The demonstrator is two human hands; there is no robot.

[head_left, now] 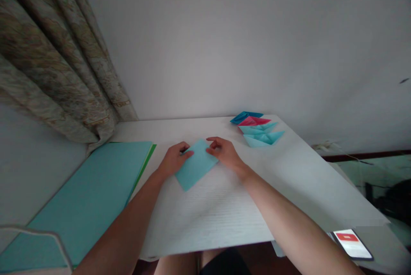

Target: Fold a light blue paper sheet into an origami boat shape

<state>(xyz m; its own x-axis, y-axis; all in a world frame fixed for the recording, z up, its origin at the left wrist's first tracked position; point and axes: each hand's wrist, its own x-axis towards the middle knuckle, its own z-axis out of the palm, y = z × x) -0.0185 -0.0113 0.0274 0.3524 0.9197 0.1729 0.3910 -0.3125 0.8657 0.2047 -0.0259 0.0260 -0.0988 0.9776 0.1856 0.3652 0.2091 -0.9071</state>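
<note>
As the head view shows, a flat light-turquoise four-sided piece of paper [196, 167] is at the frame's centre, over the white desk [205, 223], between the hands. Its long axis runs lower left to upper right. Left hand [173, 160] grasps the upper-left edge, thumb on top. Right hand [226, 153], nearer the upper-right end, touches it; whether it pinches, cannot tell. Four folded paper boats [261, 139] stand right of centre.
</note>
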